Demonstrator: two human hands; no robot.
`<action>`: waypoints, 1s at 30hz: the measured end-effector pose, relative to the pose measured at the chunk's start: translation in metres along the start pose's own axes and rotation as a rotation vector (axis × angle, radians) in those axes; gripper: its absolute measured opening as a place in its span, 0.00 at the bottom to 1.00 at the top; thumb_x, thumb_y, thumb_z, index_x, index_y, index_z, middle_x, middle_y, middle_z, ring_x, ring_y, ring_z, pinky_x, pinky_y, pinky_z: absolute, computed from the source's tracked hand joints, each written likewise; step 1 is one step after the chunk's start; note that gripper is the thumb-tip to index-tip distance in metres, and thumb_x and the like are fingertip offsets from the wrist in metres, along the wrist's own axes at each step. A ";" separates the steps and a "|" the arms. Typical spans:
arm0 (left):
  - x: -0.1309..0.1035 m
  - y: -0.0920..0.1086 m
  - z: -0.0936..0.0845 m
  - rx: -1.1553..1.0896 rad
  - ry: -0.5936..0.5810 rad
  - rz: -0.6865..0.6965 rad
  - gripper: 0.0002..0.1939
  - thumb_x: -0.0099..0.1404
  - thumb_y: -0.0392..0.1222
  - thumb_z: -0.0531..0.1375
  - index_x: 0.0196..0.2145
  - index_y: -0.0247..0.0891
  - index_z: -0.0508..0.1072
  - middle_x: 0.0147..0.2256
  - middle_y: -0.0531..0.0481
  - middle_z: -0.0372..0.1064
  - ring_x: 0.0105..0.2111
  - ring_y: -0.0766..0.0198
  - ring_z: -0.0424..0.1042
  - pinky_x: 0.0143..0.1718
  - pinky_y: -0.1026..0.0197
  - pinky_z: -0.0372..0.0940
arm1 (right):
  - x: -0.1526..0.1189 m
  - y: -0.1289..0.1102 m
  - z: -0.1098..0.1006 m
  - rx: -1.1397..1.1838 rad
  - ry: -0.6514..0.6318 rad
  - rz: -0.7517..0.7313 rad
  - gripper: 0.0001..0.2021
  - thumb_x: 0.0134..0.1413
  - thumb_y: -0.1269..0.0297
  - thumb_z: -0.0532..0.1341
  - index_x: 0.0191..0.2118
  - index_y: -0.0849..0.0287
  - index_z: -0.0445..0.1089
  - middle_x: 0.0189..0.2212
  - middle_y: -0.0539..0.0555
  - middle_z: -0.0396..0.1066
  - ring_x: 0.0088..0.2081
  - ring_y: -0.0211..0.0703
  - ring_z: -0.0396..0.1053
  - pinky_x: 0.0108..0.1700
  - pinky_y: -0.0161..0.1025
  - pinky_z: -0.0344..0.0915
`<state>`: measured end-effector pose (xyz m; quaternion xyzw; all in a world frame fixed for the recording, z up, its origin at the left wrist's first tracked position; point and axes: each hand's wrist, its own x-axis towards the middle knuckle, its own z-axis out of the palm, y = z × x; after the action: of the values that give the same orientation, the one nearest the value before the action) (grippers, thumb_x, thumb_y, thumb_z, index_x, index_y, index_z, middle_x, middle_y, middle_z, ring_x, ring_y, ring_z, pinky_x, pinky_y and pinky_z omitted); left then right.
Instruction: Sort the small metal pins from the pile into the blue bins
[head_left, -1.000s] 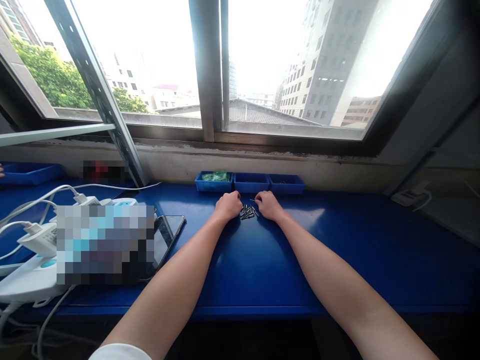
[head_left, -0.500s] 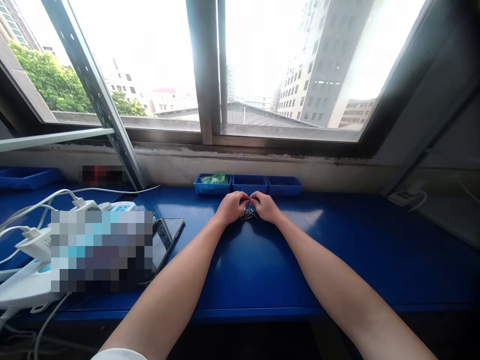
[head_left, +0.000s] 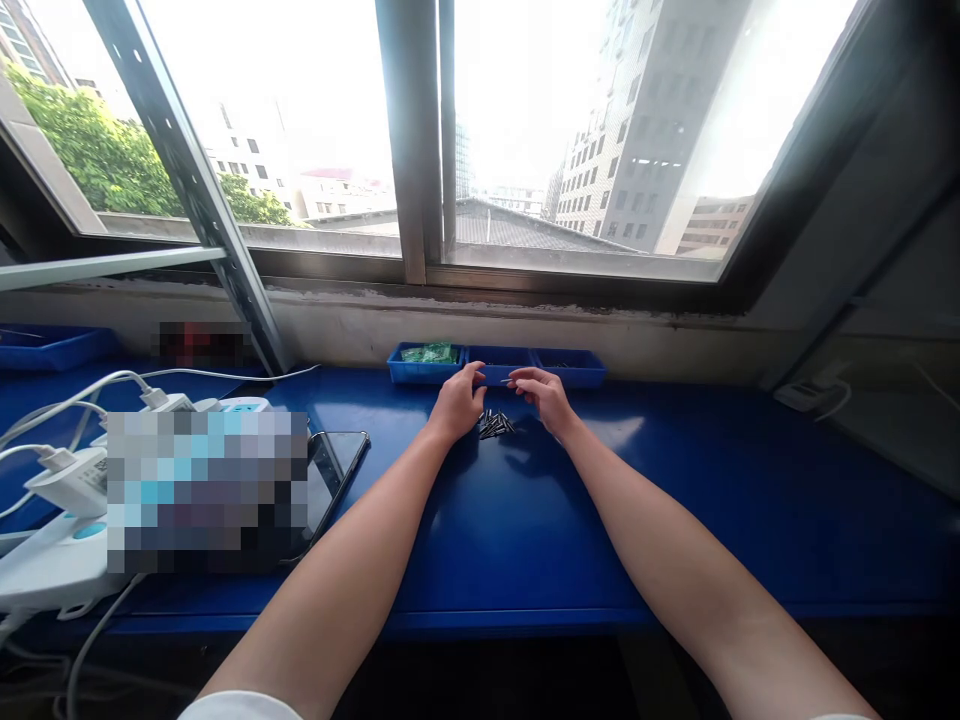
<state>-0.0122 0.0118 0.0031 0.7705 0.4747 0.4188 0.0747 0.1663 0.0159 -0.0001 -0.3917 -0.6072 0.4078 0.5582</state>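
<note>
Pale and slim, the small piece [head_left: 505, 381] between the fingertips of your right hand [head_left: 549, 405] points out to the left, its long axis roughly parallel to the front edge of the blue counter [head_left: 487, 540]. It sits in front of the middle bin [head_left: 495, 370], close to the counter's back edge; its finer shape is too small to tell. Your right hand is pinched narrow on it, while your left hand [head_left: 456, 402] is curved, thumb and fingers parted, its gap facing right. Nearer you, between your hands, lies a heap of small dark rods [head_left: 495, 427] with silvery glints, slender and mixed in direction, many slanting and some crossing others. Along the back edge stand three blue bins: the left bin [head_left: 426, 373] holds green packets [head_left: 431, 353], and the right bin [head_left: 589, 378] and the middle one hold small bits you cannot make out from here. Your fingers cover part of the middle bin's front. Toward the counter's left end, a phone [head_left: 345, 450] lies aslant beside a blurred block [head_left: 210, 490], with a white power strip [head_left: 45, 570] and plugged-in cables at the front left corner.
</note>
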 end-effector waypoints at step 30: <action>-0.002 -0.003 -0.007 0.341 -0.264 -0.277 0.13 0.54 0.47 0.55 0.33 0.42 0.76 0.34 0.45 0.75 0.35 0.55 0.72 0.33 0.61 0.65 | 0.011 0.023 -0.021 -1.169 0.031 -0.097 0.34 0.49 0.58 0.57 0.63 0.52 0.51 0.61 0.55 0.52 0.53 0.61 0.50 0.50 0.55 0.53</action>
<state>-0.0201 0.0100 0.0050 0.7476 0.6257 0.2143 0.0614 0.1869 0.0360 -0.0163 -0.6122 -0.7403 -0.0265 0.2766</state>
